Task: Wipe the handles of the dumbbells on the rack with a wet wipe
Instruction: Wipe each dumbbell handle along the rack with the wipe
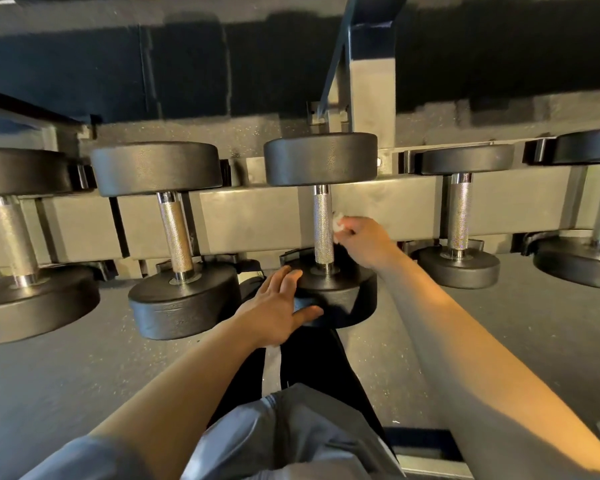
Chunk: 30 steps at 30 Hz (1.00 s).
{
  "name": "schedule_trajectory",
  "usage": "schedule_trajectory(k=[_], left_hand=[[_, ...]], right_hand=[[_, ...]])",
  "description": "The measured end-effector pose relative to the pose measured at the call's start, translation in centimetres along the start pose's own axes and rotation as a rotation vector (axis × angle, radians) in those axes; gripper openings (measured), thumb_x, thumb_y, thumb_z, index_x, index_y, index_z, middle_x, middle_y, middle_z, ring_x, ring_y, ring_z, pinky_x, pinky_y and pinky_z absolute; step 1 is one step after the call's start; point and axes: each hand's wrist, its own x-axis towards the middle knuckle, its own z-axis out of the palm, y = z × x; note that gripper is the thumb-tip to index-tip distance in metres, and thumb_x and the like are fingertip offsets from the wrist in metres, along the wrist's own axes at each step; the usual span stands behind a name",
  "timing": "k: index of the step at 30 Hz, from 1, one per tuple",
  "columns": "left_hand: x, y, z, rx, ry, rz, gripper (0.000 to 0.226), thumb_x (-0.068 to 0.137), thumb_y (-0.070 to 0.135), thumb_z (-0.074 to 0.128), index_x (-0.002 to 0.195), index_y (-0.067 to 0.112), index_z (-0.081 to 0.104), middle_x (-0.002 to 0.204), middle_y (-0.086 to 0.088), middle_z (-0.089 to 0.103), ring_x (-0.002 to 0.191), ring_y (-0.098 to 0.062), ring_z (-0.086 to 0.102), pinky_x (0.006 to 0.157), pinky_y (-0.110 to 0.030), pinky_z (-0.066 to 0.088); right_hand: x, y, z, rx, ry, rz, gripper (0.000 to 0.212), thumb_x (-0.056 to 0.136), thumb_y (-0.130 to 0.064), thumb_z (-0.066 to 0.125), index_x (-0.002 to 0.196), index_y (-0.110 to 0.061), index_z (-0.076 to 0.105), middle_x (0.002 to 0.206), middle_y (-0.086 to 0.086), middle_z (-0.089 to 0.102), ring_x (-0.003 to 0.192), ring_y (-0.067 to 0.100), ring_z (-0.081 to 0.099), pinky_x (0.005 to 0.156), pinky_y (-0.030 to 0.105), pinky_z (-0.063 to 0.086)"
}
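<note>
R hand (362,239) pinches a bunched white wet wipe (338,226), held just beside the R side of the centre dumbbell handle (323,223); touching vs. a hair apart: cannot tell. Handle's long axis runs near-to-far across the rack rail (257,220), so the handle lies directly L of the wipe and, by my read, strokes should go along that axis w/ the wipe wrapped round. L hand (279,301), fingers straight, rests on the near head (336,289) of the same dumbbell, prob. steadying it; R hand is the nearer to the handle.
</note>
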Motion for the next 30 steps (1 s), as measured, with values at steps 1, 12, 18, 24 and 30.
schedule_trajectory(k=[1,12,18,24,30], left_hand=[[0.0,0.0,0.0,0.004,-0.005,-0.002,0.081,0.095,0.057,0.041,0.154,0.019,0.001,0.162,0.001,-0.008,0.149,-0.018,-0.004,0.121,-0.036,0.008],[0.0,0.1,-0.5,0.024,-0.013,-0.001,0.079,0.095,0.057,0.041,0.154,0.021,0.002,0.162,0.003,-0.007,0.149,-0.016,-0.005,0.119,-0.034,0.008],[0.0,0.1,-0.5,0.032,-0.019,0.001,0.080,0.095,0.057,0.040,0.154,0.020,0.001,0.162,0.003,-0.008,0.149,-0.017,-0.004,0.118,-0.033,0.007],[0.1,0.0,-0.3,0.027,-0.011,0.000,0.081,0.094,0.058,0.041,0.154,0.021,0.001,0.161,0.004,-0.008,0.149,-0.017,-0.004,0.119,-0.036,0.010],[0.2,-0.1,0.2,-0.014,0.052,0.011,0.080,0.093,0.057,0.044,0.154,0.021,0.007,0.162,0.001,-0.001,0.148,-0.018,0.002,0.118,-0.036,0.013]], right_hand=[[-0.4,0.2,0.1,-0.146,-0.050,-0.005,0.019,0.097,-0.014,0.047,0.104,-0.009,0.064,0.099,0.007,0.056,0.096,0.022,0.054,0.075,0.023,0.034],[2.1,-3.2,-0.9,0.671,0.247,0.178,0.027,0.094,-0.003,0.042,0.073,-0.015,0.054,0.064,0.001,0.050,0.060,0.012,0.047,0.055,0.019,0.043],[-0.5,-0.2,1.2,-0.156,0.109,-0.023,0.025,0.098,-0.012,0.042,0.100,0.000,0.064,0.101,0.015,0.059,0.092,0.027,0.055,0.068,0.024,0.030],[-2.2,1.4,0.4,-0.417,0.053,-0.232,0.024,0.094,-0.014,0.050,0.074,-0.008,0.061,0.078,0.006,0.053,0.077,0.027,0.052,0.063,0.028,0.033],[-1.7,-3.0,1.3,-0.607,0.552,-0.895,0.019,0.080,-0.005,0.060,0.096,-0.004,0.069,0.096,0.011,0.066,0.081,0.029,0.061,0.068,0.034,0.052]])
